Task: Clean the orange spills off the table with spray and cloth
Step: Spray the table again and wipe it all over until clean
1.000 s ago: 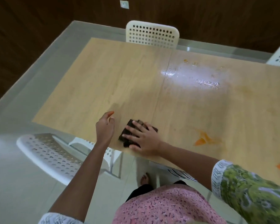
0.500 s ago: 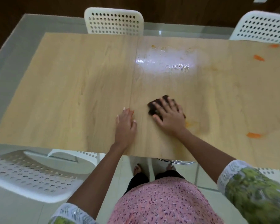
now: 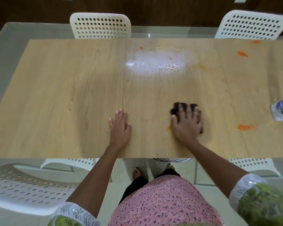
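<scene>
Wooden worktop (image 3: 72,95) is carrying orange spills (image 3: 244,127) and a wet patch. Right hand (image 3: 187,123) is pressing, fingers spread flat, a dark, blurred cloth (image 3: 184,106), possibly folded. Left hand (image 3: 120,126) is lying flat, holding nothing.

Bright overhead glare on the wet table (image 3: 157,62) — edges bowed, sleeve (image 3: 260,201) motion-blurred.

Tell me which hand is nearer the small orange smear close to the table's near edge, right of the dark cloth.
Right. The right hand presses the dark cloth just left of that orange smear; the left hand rests flat much farther left.
</scene>
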